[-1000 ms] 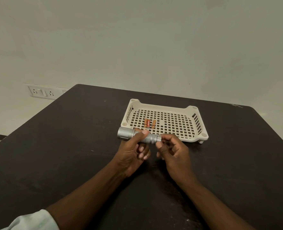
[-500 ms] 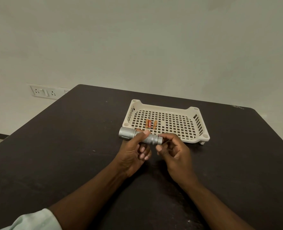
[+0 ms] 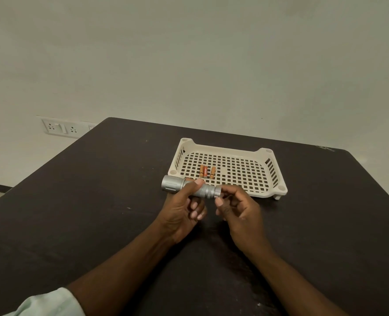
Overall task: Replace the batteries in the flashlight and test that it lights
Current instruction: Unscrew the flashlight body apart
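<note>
above the dark worktop (image 3: 74,213), the left hand (image 3: 182,210) grips the silver flashlight (image 3: 190,187) sideways; the right hand (image 3: 239,208) pinches its tail end. three batteries (image 3: 207,171) lie in the cream tray (image 3: 266,179).

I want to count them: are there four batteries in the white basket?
No, only three batteries lie side by side on the mesh floor of the white basket, just behind the flashlight.

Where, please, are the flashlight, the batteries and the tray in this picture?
flashlight (image 3: 202,190): head view, knurled middle of the silver body.
batteries (image 3: 205,171): head view, middle one of three orange cells.
tray (image 3: 225,148): head view, far cream rim.
</note>
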